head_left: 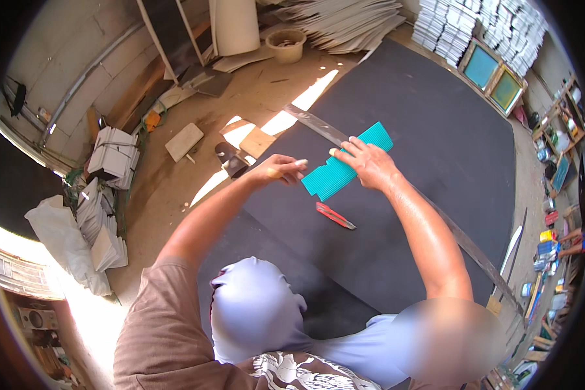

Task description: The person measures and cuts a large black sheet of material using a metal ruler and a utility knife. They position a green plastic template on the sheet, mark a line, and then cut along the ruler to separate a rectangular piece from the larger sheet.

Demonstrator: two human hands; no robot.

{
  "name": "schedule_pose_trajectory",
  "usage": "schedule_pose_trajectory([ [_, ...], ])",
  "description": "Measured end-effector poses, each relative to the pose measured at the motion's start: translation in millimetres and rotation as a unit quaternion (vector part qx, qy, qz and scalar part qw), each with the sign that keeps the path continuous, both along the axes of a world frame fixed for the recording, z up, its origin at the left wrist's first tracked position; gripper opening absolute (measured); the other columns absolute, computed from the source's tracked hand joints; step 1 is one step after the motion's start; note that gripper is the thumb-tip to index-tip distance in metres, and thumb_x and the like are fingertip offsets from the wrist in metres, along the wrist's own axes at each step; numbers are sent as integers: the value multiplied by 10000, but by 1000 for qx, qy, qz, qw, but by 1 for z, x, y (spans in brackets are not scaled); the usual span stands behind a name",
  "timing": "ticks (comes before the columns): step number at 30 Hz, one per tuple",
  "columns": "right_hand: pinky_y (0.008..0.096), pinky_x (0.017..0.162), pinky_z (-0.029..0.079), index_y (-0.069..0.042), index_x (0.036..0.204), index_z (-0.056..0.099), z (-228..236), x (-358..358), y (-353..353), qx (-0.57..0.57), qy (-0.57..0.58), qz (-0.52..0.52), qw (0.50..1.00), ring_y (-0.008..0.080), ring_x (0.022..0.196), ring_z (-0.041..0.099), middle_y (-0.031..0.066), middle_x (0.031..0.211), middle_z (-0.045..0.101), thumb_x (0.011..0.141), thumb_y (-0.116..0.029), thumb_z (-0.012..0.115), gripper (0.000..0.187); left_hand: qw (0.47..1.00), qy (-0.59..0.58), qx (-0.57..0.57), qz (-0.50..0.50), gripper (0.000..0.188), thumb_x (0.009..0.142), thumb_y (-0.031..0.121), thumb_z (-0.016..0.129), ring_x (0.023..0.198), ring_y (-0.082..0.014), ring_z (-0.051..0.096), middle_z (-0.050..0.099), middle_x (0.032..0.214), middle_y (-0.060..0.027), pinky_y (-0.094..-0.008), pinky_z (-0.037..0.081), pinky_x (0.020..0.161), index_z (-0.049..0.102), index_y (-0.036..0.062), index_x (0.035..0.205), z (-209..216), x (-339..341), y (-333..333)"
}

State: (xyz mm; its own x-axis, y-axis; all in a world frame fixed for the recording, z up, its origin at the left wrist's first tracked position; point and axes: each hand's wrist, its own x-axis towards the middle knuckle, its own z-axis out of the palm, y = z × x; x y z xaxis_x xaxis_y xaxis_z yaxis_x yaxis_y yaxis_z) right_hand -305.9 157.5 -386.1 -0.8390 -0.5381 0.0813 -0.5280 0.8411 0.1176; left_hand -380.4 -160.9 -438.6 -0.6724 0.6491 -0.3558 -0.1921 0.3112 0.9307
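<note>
A teal corrugated plastic strip, notched along its left part, lies across a large black sheet. My right hand rests over its middle, the fingers bent across the ribbed face and gripping it. Just beyond the strip's left end is my left hand, thumb and fingers drawn together; whatever they hold, if anything, is too small to see. A red utility knife lies on the black sheet below the strip. The long metal straightedge runs diagonally across the sheet, passing under my right forearm.
Another black sheet lies nearer me. On the floor are a wood block and a pale board. A beige tub and stacked sheets stand at the back. Framed screens and cluttered shelves line the right.
</note>
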Motion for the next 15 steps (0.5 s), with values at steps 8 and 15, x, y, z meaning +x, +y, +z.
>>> schedule_pose_trajectory([
  [8,419,959,575,-295,1506,510,-41,-87,-145,79,-96,64,990,265,1456,483,25,1509,545,820,71,711,803,874,26,-23,484,550,1049,476,637,994,-189,643,726,1094,-127,-345,511,887,697,-38,1234,-204,-6,-180],
  [15,417,938,590,-277,1510,511,-94,-119,-217,21,-103,106,989,272,1453,484,40,1494,557,819,63,713,796,835,-303,207,410,649,1119,556,419,1302,-319,576,563,1488,-141,-468,455,1088,505,41,1503,-231,36,-194],
])
